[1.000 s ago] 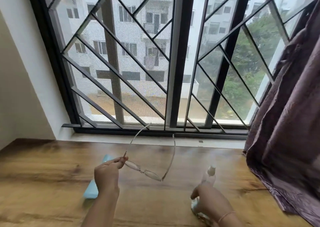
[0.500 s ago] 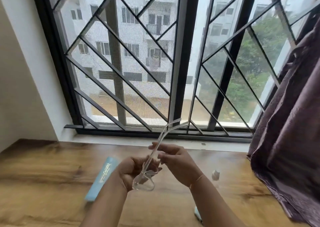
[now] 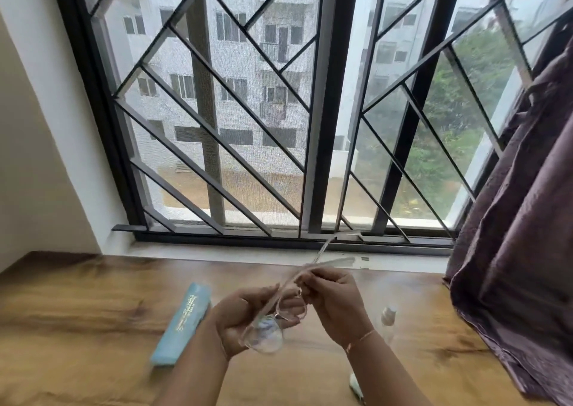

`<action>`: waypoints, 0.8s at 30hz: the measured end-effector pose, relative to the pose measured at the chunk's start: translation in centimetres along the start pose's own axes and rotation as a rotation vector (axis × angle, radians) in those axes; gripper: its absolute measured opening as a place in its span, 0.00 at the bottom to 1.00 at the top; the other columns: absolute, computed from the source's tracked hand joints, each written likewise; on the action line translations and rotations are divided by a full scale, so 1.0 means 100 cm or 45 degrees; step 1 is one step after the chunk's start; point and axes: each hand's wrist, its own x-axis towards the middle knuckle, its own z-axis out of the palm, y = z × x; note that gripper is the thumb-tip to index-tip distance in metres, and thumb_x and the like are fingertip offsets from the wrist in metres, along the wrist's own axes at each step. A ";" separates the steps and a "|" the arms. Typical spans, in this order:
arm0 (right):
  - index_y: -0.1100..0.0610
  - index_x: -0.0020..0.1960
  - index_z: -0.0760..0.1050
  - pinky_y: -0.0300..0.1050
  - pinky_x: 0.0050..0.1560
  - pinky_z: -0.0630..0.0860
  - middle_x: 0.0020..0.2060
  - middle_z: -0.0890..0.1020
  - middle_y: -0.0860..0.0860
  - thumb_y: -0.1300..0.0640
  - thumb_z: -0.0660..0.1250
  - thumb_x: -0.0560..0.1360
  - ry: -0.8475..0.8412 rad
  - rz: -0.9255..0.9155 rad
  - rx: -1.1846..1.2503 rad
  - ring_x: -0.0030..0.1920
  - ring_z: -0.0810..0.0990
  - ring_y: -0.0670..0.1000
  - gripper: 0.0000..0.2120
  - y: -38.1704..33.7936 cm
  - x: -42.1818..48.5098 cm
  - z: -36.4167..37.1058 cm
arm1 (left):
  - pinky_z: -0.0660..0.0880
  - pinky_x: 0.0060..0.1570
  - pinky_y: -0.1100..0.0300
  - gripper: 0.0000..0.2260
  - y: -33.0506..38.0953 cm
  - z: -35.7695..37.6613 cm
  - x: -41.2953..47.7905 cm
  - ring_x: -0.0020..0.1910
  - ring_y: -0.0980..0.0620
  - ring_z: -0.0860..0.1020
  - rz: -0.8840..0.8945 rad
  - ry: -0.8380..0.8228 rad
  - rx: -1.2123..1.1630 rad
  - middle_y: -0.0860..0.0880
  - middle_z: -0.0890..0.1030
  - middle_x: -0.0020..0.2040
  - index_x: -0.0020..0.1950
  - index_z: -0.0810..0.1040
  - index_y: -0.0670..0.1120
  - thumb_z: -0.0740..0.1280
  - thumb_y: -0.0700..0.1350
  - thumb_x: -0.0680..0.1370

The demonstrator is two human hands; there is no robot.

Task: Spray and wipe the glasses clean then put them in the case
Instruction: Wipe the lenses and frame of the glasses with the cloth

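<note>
While they're held, glasses (image 3: 264,335), temples (image 3: 322,249) toward window (image 3: 313,157)

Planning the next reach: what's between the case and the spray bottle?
Head view: the left hand and right hand, both holding the glasses, fill the gap between case and spray bottle.

Left hand (image 3: 238,322) and right hand (image 3: 335,306), each with a bare forearm running to the lower edge of the view. A thin bracelet (image 3: 359,340), pinkish-copper in colour, encircles the right wrist as a single slim band lying close against the arm. A faint fine line crosses the left wrist; whether thread or crease cannot be told. Nail detail is lost to blur.
</note>
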 end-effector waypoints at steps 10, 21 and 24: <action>0.63 0.32 0.82 0.37 0.26 0.68 0.28 0.80 0.58 0.77 0.65 0.68 0.406 -0.297 -0.085 0.29 0.71 0.54 0.14 0.004 -0.004 -0.034 | 0.80 0.41 0.59 0.22 0.008 -0.026 -0.031 0.46 0.47 0.83 0.911 0.228 0.239 0.39 0.83 0.48 0.41 0.84 0.38 0.81 0.49 0.53; 0.62 0.33 0.83 0.36 0.27 0.69 0.28 0.81 0.58 0.79 0.64 0.67 0.438 -0.400 -0.089 0.26 0.70 0.50 0.15 0.009 -0.012 -0.027 | 0.75 0.41 0.72 0.27 0.004 -0.007 -0.020 0.36 0.62 0.81 1.490 0.777 0.985 0.59 0.83 0.33 0.33 0.81 0.65 0.72 0.28 0.65; 0.62 0.33 0.83 0.37 0.27 0.70 0.29 0.82 0.58 0.78 0.65 0.66 0.442 -0.409 -0.098 0.28 0.72 0.51 0.15 0.007 -0.016 -0.027 | 0.75 0.42 0.72 0.29 0.003 -0.008 -0.018 0.36 0.63 0.81 1.520 0.796 1.048 0.61 0.83 0.33 0.33 0.81 0.66 0.72 0.27 0.64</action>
